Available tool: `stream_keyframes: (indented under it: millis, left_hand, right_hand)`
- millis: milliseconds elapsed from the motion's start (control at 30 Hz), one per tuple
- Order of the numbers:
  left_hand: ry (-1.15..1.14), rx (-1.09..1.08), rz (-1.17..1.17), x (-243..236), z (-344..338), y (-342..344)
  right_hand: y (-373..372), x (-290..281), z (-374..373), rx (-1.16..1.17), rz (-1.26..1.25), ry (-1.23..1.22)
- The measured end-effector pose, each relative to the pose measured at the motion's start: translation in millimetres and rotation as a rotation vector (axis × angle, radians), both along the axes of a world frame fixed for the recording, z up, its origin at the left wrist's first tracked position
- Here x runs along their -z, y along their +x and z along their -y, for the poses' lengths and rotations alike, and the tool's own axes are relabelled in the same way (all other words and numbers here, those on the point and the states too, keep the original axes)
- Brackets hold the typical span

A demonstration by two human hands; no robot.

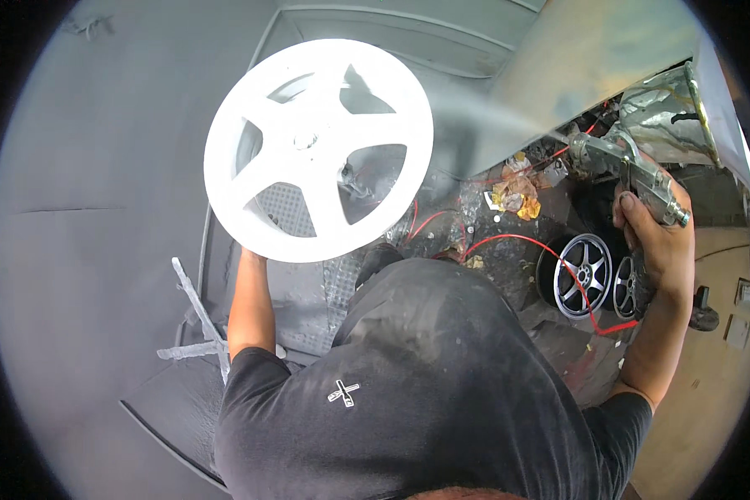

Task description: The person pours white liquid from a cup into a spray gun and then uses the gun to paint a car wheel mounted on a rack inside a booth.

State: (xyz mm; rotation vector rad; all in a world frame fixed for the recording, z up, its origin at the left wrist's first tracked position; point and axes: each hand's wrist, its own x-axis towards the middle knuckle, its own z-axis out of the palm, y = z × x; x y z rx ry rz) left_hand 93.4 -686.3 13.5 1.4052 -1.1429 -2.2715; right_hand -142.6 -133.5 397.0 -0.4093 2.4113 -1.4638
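A white five-spoke wheel rim (296, 158) is raised in front of me, its face toward me. My left forearm (252, 308) reaches up behind its lower edge, where the rim hides my left hand and its fingers. At the far right, my right hand (660, 229) is closed round a metal spray gun (637, 171). The gun's nozzle faces left toward the rim, and a pale spray mist (500, 117) spreads from it across the gap. A paint-streaked cup (667, 112) sits by the gun's far side.
Several dark rims with silver spokes, one (585, 275) in full view, stand low on the right. A red hose (508, 237) loops over the floor. Crumpled paper (521, 196) lies beyond it. A grey-coated cross-shaped piece (198, 304) is beside my left arm, near the grey wall (83, 250).
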Motion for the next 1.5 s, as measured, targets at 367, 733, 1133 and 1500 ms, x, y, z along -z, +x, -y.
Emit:
stream_keyframes:
  millis: [367, 733, 1133, 1500]
  left_hand:
    - [-0.083, 0.027, 0.002, -19, 52, -26]
    - [-0.121, -0.108, -0.058, 9, -8, -8]
    - [-0.35, 1.345, 0.123, -29, -362, -78]
    - [-0.319, 1.523, 0.034, 32, -343, -65]
  right_hand:
    - [-5, 46, -6, 0.035, -0.098, -0.181]
    - [-28, 115, -79, 0.18, -0.014, -0.075]
    - [-29, 131, -124, 0.004, 0.252, -0.285]
    - [-40, 121, -133, -0.17, 0.353, -0.327]
